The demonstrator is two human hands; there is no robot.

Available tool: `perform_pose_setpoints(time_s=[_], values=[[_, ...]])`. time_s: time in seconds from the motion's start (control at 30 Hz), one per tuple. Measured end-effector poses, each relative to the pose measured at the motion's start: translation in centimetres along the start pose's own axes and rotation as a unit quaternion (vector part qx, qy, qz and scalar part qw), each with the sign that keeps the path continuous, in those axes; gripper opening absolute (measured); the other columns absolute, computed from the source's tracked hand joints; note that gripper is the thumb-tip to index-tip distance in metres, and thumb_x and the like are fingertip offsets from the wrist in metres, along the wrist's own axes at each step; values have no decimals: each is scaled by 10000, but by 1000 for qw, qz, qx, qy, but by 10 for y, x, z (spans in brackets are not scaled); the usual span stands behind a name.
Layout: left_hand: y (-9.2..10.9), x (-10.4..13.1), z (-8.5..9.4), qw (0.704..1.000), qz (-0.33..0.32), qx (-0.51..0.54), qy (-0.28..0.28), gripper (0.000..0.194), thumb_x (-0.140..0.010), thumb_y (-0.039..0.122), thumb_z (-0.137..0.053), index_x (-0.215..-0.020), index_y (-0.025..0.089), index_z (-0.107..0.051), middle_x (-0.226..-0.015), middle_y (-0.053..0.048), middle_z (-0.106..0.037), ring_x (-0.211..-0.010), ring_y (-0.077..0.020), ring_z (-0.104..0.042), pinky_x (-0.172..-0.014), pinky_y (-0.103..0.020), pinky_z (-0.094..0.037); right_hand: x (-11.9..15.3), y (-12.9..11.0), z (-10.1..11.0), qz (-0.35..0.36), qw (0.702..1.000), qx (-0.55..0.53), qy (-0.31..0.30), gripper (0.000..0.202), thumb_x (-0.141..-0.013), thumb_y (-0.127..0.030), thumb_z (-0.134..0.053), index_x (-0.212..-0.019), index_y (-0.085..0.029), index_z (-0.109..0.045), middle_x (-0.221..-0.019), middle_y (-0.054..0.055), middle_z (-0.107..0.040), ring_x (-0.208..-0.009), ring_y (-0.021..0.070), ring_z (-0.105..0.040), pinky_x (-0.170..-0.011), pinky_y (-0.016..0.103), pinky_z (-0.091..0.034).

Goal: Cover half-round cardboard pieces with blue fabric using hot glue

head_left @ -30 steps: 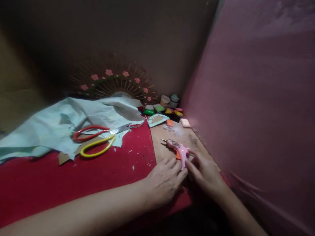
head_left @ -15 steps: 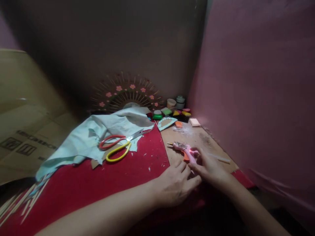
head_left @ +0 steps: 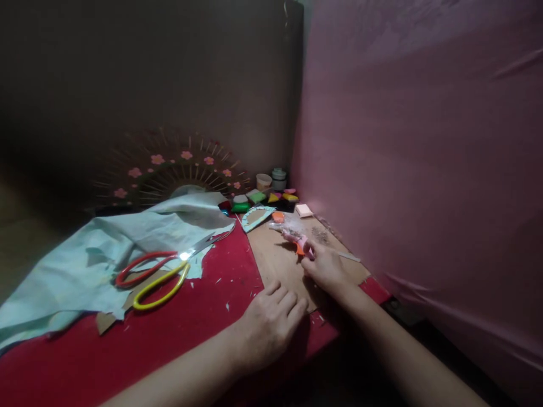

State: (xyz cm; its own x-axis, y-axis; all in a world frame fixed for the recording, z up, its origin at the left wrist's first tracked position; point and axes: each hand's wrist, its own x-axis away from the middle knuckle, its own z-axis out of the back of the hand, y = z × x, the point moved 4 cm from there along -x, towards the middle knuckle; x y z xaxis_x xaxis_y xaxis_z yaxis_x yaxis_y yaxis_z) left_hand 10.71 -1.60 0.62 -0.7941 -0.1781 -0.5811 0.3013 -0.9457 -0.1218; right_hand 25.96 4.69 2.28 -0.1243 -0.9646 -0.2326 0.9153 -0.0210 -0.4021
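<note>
A pink glue gun (head_left: 294, 237) with an orange trigger is held by its handle in my right hand (head_left: 326, 267), fingers closed round it, low over the brown board (head_left: 278, 264). My left hand (head_left: 271, 322) rests palm down at the board's front left corner, on the red cloth, its fingers curled and nothing showing in them. Beyond the glue gun lies a half-round cardboard piece (head_left: 257, 217) edged in light blue fabric. Scissors (head_left: 184, 257) with one red and one yellow handle lie on light blue cloth (head_left: 127, 232) at the left.
Red cloth (head_left: 220, 311) covers the table. At the back stand a small cup (head_left: 263, 181) and a lidded jar (head_left: 279, 178), near several coloured packets. A flowered stick fan (head_left: 186, 169) leans at the dark wall. A pink wall (head_left: 416, 169) borders the right side.
My right hand has moved away from my left and carried the glue gun farther back on the board. The hands were close together before. The view has turned to the right.
</note>
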Motion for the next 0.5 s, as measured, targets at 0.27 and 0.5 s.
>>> perform_pose_setpoints(time_s=[0.27,0.5], values=[[-1,0,-1,999,8,19,-25,224,-919,104,-376,-1018,95,-576,-810,-87,-614,-686,-196,-520,-686,-389,-451,-48,16,5,-67,996,47,31,238,-778,-197,-490,-963,-208,-640,-921,68,-707,-831,214,-643,-661,273,-392],[0,2,-4,999,21,-23,-43,208,-905,137,-401,-998,105,-584,-813,-90,-602,-702,-216,-507,-711,-400,-458,-73,19,-3,-51,992,115,20,412,-826,-202,-459,-1221,-179,-575,-1072,142,-691,-942,271,-651,-738,320,-431]])
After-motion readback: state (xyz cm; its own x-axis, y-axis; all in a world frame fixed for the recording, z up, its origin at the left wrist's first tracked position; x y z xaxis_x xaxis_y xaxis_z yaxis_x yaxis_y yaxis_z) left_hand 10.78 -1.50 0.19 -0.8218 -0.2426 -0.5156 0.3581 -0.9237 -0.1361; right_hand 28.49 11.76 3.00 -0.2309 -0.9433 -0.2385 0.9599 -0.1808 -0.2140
